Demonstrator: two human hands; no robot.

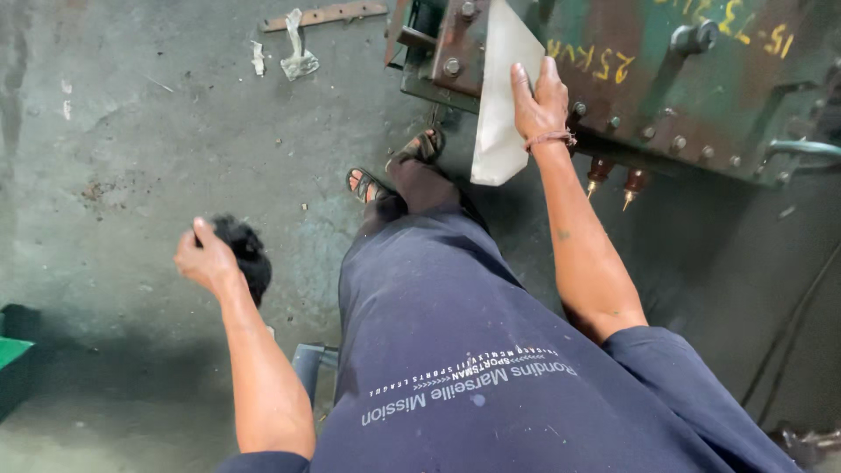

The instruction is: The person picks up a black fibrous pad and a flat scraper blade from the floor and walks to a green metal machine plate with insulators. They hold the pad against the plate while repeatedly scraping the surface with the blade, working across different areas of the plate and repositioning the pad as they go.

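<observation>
My left hand (203,256) is closed around a black, wadded rag or brush-like bundle (245,254), held out to my left above the concrete floor. Up ahead, my right hand (539,101) lies flat on a white sheet (499,88) and presses it against the side of a rusty green metal tank (666,79) with bolts along its flange. A reddish thread band circles that wrist. My feet in sandals (394,171) stand just below the tank.
Two copper-tipped terminals (613,180) hang under the tank's flange. A crumpled white cloth (298,57) and a rusty metal strip (324,15) lie on the floor at the back. A green box edge (13,359) sits at far left, dark cables (788,333) at right.
</observation>
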